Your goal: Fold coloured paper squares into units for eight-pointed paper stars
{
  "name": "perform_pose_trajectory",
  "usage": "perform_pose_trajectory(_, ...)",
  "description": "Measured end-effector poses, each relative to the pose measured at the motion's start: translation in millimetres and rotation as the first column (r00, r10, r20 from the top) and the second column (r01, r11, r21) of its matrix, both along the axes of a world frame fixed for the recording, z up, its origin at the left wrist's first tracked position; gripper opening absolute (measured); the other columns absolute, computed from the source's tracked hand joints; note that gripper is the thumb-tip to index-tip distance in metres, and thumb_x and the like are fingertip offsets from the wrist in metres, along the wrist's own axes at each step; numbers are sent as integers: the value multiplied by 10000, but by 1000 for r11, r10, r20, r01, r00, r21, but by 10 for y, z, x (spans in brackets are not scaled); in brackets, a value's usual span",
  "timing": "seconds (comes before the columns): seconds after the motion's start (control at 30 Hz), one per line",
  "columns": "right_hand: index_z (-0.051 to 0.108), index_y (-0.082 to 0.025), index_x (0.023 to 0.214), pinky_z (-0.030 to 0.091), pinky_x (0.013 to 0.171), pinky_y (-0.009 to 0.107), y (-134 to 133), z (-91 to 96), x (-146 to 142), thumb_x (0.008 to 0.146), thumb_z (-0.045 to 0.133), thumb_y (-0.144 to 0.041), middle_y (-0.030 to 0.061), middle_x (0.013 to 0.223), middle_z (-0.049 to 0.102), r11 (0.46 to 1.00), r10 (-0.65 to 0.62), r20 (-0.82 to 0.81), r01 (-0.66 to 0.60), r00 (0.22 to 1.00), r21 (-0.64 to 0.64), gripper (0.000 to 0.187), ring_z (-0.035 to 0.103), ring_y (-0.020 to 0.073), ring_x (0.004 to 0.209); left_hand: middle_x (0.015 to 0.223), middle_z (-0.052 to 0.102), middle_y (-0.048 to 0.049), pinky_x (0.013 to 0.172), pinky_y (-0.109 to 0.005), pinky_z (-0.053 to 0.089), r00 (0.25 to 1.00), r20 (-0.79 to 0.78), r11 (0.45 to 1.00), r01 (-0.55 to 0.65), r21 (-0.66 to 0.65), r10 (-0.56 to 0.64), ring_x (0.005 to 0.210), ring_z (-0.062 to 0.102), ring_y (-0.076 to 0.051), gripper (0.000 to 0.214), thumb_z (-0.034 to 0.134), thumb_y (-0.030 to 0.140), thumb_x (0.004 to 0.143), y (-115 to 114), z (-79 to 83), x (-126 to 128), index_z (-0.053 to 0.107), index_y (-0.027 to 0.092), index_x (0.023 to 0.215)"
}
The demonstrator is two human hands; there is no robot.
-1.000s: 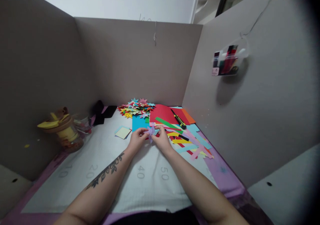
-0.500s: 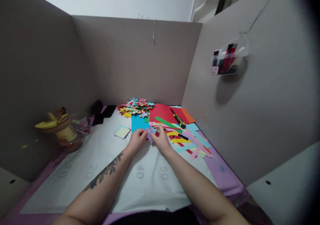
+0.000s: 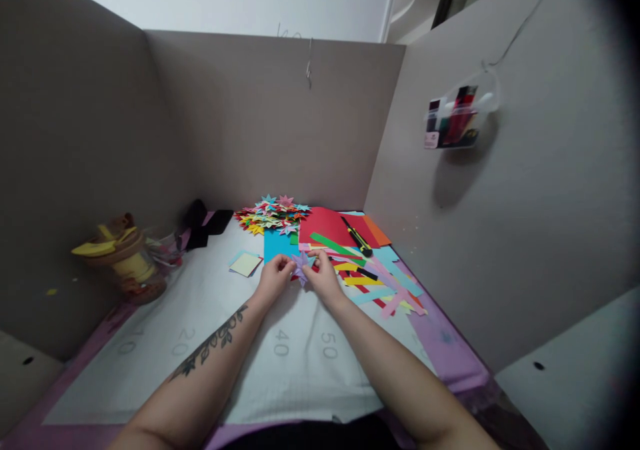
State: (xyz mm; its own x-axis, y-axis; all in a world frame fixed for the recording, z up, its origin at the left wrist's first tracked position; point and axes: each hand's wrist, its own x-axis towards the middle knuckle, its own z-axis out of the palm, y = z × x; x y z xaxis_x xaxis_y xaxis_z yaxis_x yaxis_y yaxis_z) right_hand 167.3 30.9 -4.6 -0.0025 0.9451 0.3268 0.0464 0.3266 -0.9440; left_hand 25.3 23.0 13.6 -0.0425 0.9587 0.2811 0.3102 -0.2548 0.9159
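Note:
Both my hands meet over the white mat (image 3: 280, 370) and pinch a small lilac paper star (image 3: 301, 264) between them. My left hand (image 3: 274, 281) grips its left side with fingers curled. My right hand (image 3: 323, 278) pinches its right side. Just beyond the star lie a blue sheet (image 3: 276, 243) and loose coloured paper strips (image 3: 373, 280). A heap of finished coloured paper stars (image 3: 273, 214) sits at the back of the mat.
Red and orange sheets (image 3: 330, 225) lie at the back right with a yellow-black utility knife (image 3: 356, 237) on them. A small pad of square notes (image 3: 245, 263) is left of my hands. A yellow-lidded jar (image 3: 120, 257) stands far left. Cardboard walls enclose three sides; a clear holder (image 3: 457, 120) hangs on the right wall.
My hands have turned the lilac star a little between the fingers and stayed in the same spot. Nothing else on the mat has moved.

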Motion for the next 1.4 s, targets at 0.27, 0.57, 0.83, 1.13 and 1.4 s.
perform_pose_trajectory(0.27,478,-216,950,343,474,188,20,-16,-3,687,580,-235,-86,616,390,999,-33,29,33,999,-2,283,407,89,499,597,559,18,544,-231,384,999,20,999,-39,1,39,561,502,-124,180,594,338,710,-11,3,14,574,165,665)
perform_pose_trajectory(0.57,496,-223,926,303,439,178,-32,11,4,665,591,-219,-99,569,366,1000,8,90,-7,996,-14,277,378,84,464,608,573,3,548,-232,382,998,59,999,-25,-23,27,587,507,-135,213,600,366,707,33,8,-51,609,157,668)
perform_pose_trajectory(0.83,494,-210,938,329,427,175,16,-23,4,666,601,-249,-88,582,436,999,2,66,1,998,-43,295,411,83,460,601,575,4,499,-216,391,993,102,996,62,-58,-56,534,504,-117,260,592,406,722,17,-13,-30,607,146,730)
perform_pose_trajectory(1.13,565,-171,805,324,372,171,58,-50,6,686,610,-337,-70,487,454,993,46,24,-43,999,-108,209,418,80,399,559,560,19,494,-215,359,997,61,998,44,-38,-42,525,488,-119,203,632,353,682,34,-52,-34,597,159,634)
perform_pose_trajectory(1.4,579,-180,781,289,363,168,41,-23,-14,684,613,-318,-74,473,447,994,-21,26,24,999,-107,172,394,77,388,552,587,16,486,-221,375,991,130,996,-14,-83,25,494,507,-115,226,636,374,683,27,-51,-23,613,150,674)
